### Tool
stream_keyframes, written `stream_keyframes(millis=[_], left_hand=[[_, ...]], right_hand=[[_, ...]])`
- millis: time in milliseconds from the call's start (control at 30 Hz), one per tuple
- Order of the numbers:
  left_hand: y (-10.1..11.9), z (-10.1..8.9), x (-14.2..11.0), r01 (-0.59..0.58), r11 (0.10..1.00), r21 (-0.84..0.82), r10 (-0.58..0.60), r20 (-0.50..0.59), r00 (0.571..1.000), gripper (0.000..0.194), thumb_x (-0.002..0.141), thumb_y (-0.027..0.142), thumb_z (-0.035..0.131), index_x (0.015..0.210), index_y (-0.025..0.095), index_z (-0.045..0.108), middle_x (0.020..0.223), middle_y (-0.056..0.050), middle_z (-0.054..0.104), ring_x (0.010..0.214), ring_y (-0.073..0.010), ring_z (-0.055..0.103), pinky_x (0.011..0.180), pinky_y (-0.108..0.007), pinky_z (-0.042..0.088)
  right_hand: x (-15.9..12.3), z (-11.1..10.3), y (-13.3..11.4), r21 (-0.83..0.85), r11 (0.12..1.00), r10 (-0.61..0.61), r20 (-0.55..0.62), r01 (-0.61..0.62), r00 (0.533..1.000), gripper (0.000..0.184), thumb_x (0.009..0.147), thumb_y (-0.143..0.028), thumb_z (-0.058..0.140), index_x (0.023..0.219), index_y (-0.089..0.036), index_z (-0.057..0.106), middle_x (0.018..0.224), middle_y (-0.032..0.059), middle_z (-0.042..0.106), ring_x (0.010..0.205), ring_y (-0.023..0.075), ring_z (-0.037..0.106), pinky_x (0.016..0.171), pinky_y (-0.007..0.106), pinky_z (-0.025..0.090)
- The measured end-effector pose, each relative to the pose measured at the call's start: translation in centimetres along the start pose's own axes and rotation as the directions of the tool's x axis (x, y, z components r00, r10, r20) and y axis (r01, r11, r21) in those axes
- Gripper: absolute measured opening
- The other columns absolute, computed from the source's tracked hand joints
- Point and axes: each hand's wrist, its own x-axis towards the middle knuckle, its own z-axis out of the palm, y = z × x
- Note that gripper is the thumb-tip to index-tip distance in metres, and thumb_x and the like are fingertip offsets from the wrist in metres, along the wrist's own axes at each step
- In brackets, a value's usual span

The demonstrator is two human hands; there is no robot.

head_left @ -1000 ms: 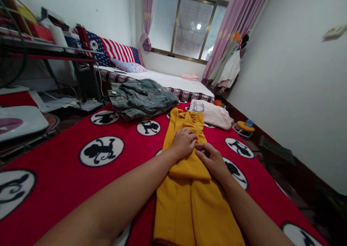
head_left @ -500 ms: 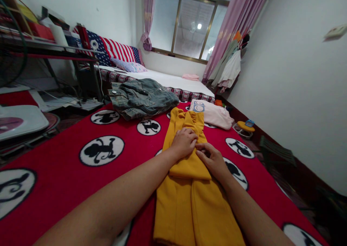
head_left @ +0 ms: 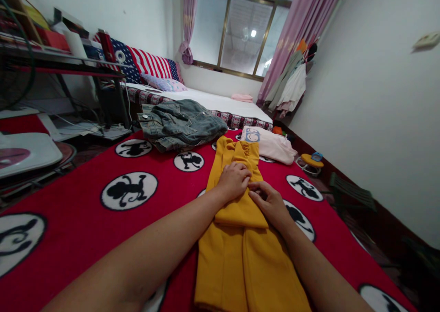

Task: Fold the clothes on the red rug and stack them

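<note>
A mustard-yellow garment (head_left: 240,257) lies lengthwise in front of me, its far part folded over on top and gathered into ruffles at the far end. My left hand (head_left: 234,180) rests palm down on the folded part, fingers lying over the cloth and slightly bent. Against the right edge of that fold, my right hand (head_left: 270,201) has its thumb and fingers curled in around the fabric. The fingertips of both hands nearly meet. Under the garment spreads a red blanket (head_left: 178,188) with black monkey figures in white circles.
Beyond the garment lie a crumpled denim jacket (head_left: 185,124) on the left and a folded pale pink garment (head_left: 271,147) on the right. A cluttered desk (head_left: 68,67) stands at left. Behind is a white-topped bed (head_left: 213,103); a small yellow stool (head_left: 311,161) sits at right.
</note>
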Motion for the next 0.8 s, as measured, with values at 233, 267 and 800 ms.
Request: stream_keyframes(millis=[233,267,800], left_hand=[[-0.03,0.01,-0.02,-0.005,1.000,0.001,0.005,-0.006,1.000,0.022,0.090,0.023,0.053,0.098,0.021,0.074,0.108,-0.004,0.067,0.105,-0.0220,0.055,0.090,-0.036,0.044],[-0.05,0.03,-0.01,-0.006,1.000,0.001,0.006,-0.007,1.000,0.022,0.090,0.023,0.053,0.098,0.021,0.074,0.107,-0.004,0.067,0.105,-0.0219,0.055,0.089,-0.036,0.044],[-0.07,0.07,0.00,-0.006,1.000,0.004,0.006,0.002,1.000,0.022,0.089,0.023,0.054,0.098,0.021,0.073,0.108,-0.004,0.067,0.106,-0.0222,0.055,0.090,-0.036,0.044]], right_hand=[[0.06,0.00,0.11,-0.005,1.000,-0.001,-0.001,0.001,1.000,0.027,0.081,-0.036,0.061,0.099,-0.017,0.067,0.088,0.0059,0.067,0.073,0.0171,0.057,0.070,0.032,0.046],[0.06,0.01,0.15,-0.007,1.000,-0.003,0.000,0.003,1.000,0.027,0.081,-0.036,0.060,0.099,-0.017,0.067,0.089,0.0060,0.067,0.074,0.0171,0.057,0.070,0.032,0.046],[0.00,-0.06,0.08,-0.019,1.000,-0.005,-0.001,0.005,1.000,0.027,0.081,-0.037,0.060,0.098,-0.017,0.066,0.086,0.0059,0.065,0.072,0.0174,0.056,0.069,0.032,0.046]])
